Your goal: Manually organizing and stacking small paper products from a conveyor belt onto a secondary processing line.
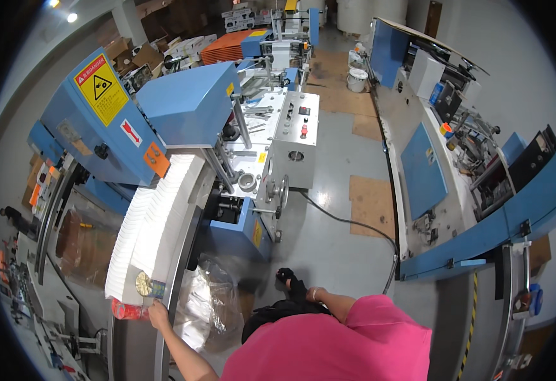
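Note:
My left hand is at the near end of a long row of white folded paper sheets, which stand on edge in a metal channel. Its fingers are closed on the right end of a red, shiny block-like piece pressed up to the last sheets. Just beyond the hand, a round-topped container with a pale yellow face and printed side rests against the row. My right arm bends across my body, with a bracelet at the wrist; my right hand is by my dark trousers, its fingers hidden.
Over the row's far end stands a blue machine with a warning label and a grey control box. Clear plastic bags lie beside the channel. A black cable crosses the floor toward a second machine on the right.

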Demonstrator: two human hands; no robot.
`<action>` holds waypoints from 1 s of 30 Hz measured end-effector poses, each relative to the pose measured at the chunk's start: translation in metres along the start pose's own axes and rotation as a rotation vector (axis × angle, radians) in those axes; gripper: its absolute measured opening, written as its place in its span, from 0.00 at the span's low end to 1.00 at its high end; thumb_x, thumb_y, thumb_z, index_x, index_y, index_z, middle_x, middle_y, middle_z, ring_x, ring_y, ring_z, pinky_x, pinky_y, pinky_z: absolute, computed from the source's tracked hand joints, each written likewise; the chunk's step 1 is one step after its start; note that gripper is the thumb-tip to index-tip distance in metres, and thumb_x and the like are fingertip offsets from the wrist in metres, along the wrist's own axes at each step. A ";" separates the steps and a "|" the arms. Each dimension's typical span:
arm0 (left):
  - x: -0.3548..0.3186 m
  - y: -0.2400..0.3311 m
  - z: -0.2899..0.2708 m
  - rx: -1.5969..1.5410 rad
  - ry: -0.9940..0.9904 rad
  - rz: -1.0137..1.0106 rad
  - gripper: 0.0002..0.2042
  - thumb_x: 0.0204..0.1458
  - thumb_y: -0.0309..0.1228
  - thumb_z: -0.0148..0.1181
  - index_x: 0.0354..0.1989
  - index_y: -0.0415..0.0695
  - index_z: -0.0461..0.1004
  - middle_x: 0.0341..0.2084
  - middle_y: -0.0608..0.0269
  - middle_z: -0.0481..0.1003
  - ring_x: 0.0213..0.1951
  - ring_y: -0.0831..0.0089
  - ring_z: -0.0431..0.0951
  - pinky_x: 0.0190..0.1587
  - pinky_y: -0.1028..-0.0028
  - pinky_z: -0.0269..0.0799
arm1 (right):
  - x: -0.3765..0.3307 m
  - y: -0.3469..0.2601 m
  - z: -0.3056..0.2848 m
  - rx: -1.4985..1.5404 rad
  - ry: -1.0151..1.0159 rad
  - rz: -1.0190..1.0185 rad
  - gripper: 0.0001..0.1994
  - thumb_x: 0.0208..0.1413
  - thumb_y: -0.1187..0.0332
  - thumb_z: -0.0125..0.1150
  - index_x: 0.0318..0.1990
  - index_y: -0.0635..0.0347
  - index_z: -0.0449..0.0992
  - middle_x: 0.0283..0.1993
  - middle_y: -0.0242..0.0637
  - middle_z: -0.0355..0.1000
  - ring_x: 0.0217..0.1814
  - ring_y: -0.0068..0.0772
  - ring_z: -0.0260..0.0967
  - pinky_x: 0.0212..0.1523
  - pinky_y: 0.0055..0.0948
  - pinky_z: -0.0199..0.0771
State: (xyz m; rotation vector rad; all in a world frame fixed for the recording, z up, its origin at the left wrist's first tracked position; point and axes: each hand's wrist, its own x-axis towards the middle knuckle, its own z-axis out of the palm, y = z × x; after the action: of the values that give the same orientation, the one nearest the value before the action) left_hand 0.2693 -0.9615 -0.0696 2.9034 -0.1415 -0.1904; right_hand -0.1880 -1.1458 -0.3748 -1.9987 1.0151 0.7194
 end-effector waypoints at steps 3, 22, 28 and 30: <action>-0.001 -0.004 -0.001 0.003 0.003 -0.018 0.27 0.57 0.49 0.38 0.43 0.38 0.76 0.43 0.42 0.74 0.48 0.47 0.73 0.50 0.55 0.66 | -0.017 -0.013 -0.018 0.062 0.005 0.043 0.18 0.48 0.63 0.46 0.40 0.62 0.78 0.44 0.49 0.74 0.49 0.47 0.72 0.49 0.39 0.70; -0.002 0.001 -0.004 0.025 -0.016 -0.022 0.27 0.58 0.51 0.37 0.45 0.41 0.76 0.45 0.46 0.74 0.49 0.48 0.73 0.50 0.56 0.67 | -0.021 -0.015 -0.018 0.065 0.029 0.054 0.17 0.52 0.63 0.44 0.40 0.61 0.78 0.46 0.48 0.74 0.51 0.49 0.70 0.49 0.39 0.71; 0.001 0.002 0.000 0.018 -0.001 -0.024 0.27 0.57 0.50 0.37 0.45 0.40 0.76 0.45 0.44 0.74 0.49 0.47 0.72 0.50 0.56 0.66 | -0.031 -0.019 -0.026 0.090 0.030 0.089 0.17 0.53 0.62 0.45 0.41 0.61 0.78 0.46 0.48 0.74 0.51 0.49 0.70 0.50 0.38 0.70; 0.000 0.002 -0.002 0.010 -0.020 -0.025 0.27 0.57 0.50 0.39 0.46 0.39 0.75 0.46 0.43 0.73 0.50 0.47 0.71 0.51 0.56 0.65 | -0.038 -0.023 -0.031 0.094 0.033 0.090 0.17 0.53 0.62 0.45 0.40 0.61 0.78 0.46 0.48 0.74 0.51 0.48 0.70 0.50 0.38 0.70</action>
State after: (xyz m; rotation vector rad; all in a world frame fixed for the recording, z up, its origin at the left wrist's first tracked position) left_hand 0.2692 -0.9631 -0.0672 2.9154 -0.1095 -0.2240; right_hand -0.1845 -1.1470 -0.3208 -1.8992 1.1439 0.6756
